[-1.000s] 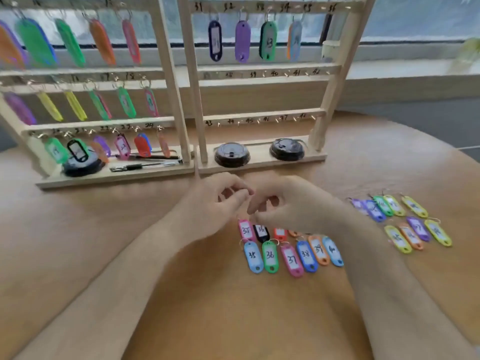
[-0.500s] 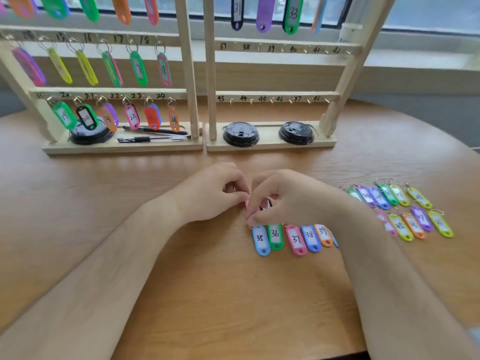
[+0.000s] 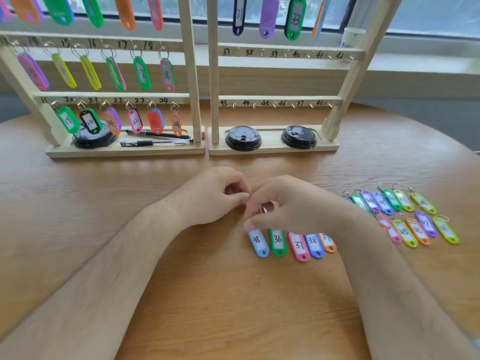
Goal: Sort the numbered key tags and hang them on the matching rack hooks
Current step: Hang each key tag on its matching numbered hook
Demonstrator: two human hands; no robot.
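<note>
Currently in hand: the pick-up step, as judged. One tag is being taken up for hanging, and sorting looks finished, since the loose tags lie in number order.
Left hand (image 3: 213,196): fingers curled, with thumb and forefinger closed on a small plastic pink key tag (image 3: 267,207) held between both hands just above the table.
Right hand (image 3: 293,203): fingers curled over the same pink key tag, pinching it near its metal ring. The tag's number is hidden.
Loose row: blue tag 35 (image 3: 257,242), green tag 36 (image 3: 278,241), pink tag 37 (image 3: 298,246), blue tag 38 (image 3: 313,242) and orange tag 39 (image 3: 327,242) lie side by side on the round wooden table (image 3: 78,203), just beneath the right hand.
Second group (image 3: 415,219): green, purple, yellow, pink and orange tags lie in two rows, well to the right.
Right wooden rack (image 3: 213,74): the hooks numbered 37–42 (image 3: 285,54) and 43–48 are bare.
Left wooden rack (image 3: 191,74): the visible hooks carry tags.
Next move calls for: reading the hidden number, holding the ring clear of the tag body, and raising it to the matching hook. The ring must slip over that small hook without disturbing the neighbouring tags.
</note>
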